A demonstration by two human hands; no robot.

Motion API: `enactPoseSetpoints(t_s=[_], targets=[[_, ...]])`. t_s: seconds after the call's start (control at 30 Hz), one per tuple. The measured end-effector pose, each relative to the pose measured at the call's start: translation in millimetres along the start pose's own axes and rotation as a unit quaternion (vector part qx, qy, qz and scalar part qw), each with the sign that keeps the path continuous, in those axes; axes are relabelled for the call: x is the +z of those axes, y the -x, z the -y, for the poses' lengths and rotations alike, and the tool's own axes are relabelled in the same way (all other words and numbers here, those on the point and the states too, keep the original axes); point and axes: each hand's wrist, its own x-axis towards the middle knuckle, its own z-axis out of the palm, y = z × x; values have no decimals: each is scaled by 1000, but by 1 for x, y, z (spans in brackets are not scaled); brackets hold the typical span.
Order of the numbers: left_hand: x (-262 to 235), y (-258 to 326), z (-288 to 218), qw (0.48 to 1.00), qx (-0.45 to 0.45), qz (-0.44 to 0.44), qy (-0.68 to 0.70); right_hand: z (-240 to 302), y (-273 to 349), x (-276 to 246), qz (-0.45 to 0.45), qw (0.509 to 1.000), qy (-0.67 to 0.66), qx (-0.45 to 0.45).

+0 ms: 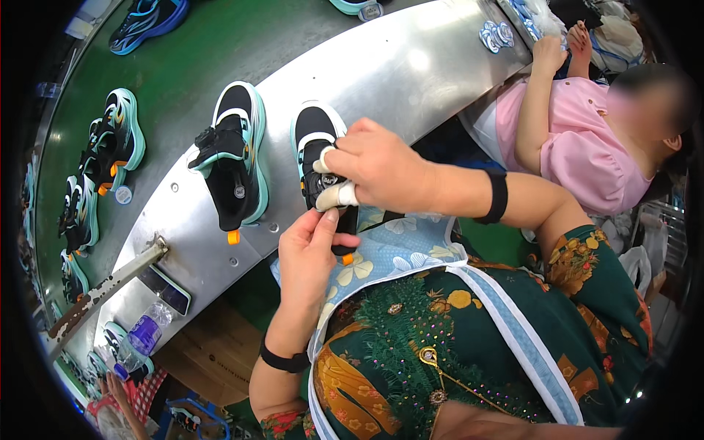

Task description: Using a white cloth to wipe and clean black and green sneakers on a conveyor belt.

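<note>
The black and teal shoe [317, 139] sat on the metal worktop [396, 70], toe pointing away from you, heel end at the near edge, and both your hands were on it. Your right hand [374, 165] came over the top, curled down onto the strap area, its taped fingertips [339, 195] pinching at the round dial on the shoe's upper. Your left hand [312, 253] came up from below, fingers closed loosely against the heel end, thumb tip meeting the taped finger of the other hand. An orange tag [347, 258] poked out just beneath that hand. Just to the left lay a second matching shoe [233, 165], untouched, flat on the worktop with its own orange tag at the heel. Further left, on the green conveyor belt [183, 66], more shoes of the same kind [117, 143] lay in a loose line. A phone [167, 291] rested at the near corner of the worktop, a purple-tinted water bottle [147, 331] below it. To your right, another person in a pink top [579, 139] sat close, arm raised toward the far end of the worktop.
</note>
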Motion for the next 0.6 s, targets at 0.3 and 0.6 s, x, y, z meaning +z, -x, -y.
enactPoseSetpoints(t_s=[0.3, 0.6], targets=[[-13, -12, 12, 994, -18, 39, 98, -7, -8, 3, 35, 997, -67, -17], [-12, -18, 8, 984, -23, 62, 166, -22, -39, -33, 258, 935, -232, 67]])
